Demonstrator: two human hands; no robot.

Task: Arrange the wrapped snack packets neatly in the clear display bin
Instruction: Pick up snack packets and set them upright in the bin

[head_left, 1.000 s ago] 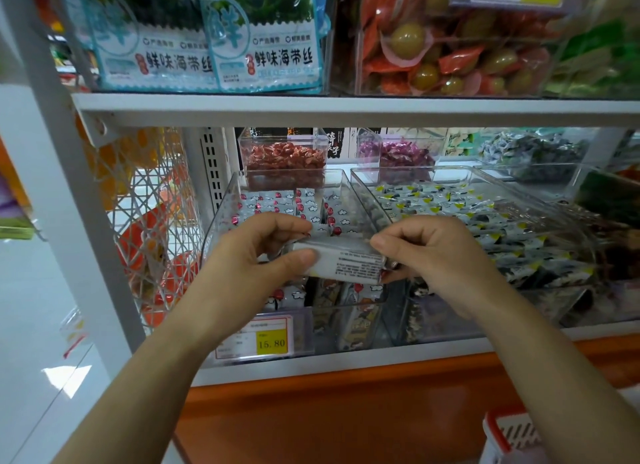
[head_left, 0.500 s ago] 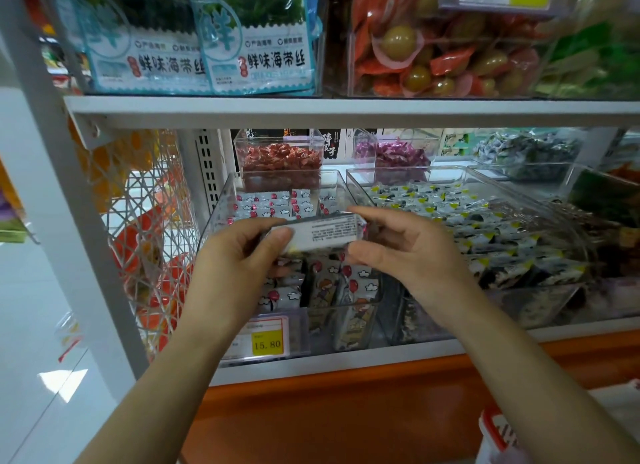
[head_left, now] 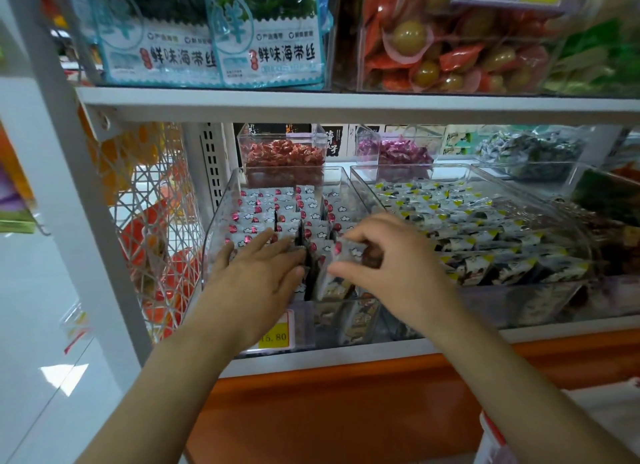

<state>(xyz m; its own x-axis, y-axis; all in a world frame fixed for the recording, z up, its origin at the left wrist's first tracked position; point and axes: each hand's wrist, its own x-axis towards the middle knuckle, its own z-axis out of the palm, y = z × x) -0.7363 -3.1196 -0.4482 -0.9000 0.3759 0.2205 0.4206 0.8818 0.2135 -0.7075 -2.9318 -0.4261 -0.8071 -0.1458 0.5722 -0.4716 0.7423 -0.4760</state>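
Most of the white, red-dotted wrapped snack packets (head_left: 266,209) stood in tidy rows in the clear plastic display bin (head_left: 218,221) — only the front looked unsettled. The left hand (head_left: 256,276) lay flat, fingers straight, pressing on the left rows. The right hand (head_left: 388,263) pinched a loose white packet (head_left: 349,250) above the front-middle gap. Room was tight — bin walls close on either side, the white metal shelf edge (head_left: 346,105) overhead.

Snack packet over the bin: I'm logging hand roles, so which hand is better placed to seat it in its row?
Right, probably. The right hand pinches the packet just above the rows in the clear bin; the left hand lies flat on the neighbouring rows, fingers straight, holding nothing.
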